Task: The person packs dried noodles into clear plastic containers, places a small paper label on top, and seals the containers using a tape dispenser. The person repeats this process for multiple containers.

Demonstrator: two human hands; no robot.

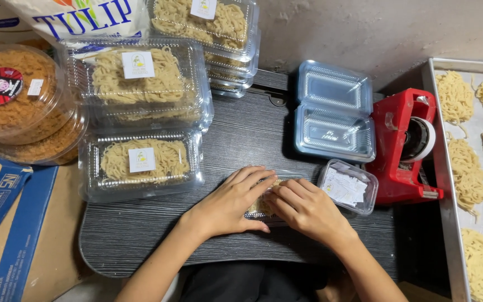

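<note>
Both my hands rest on a clear plastic box of yellow noodles (263, 204) lying on the dark table (141, 229). My left hand (231, 202) lies flat over its left side, fingers spread across the lid. My right hand (307, 208) covers the right side, fingertips pressing the lid near the middle. Most of the box is hidden under the hands.
Closed noodle boxes with white labels (141, 162) are stacked at the left and back (141, 78). An empty open clear box (334, 112), a small tub of paper labels (347, 187) and a red tape dispenser (406, 145) stand right. A metal tray (447, 223) holds noodle nests (465, 173). Round tubs (12, 95) sit far left.
</note>
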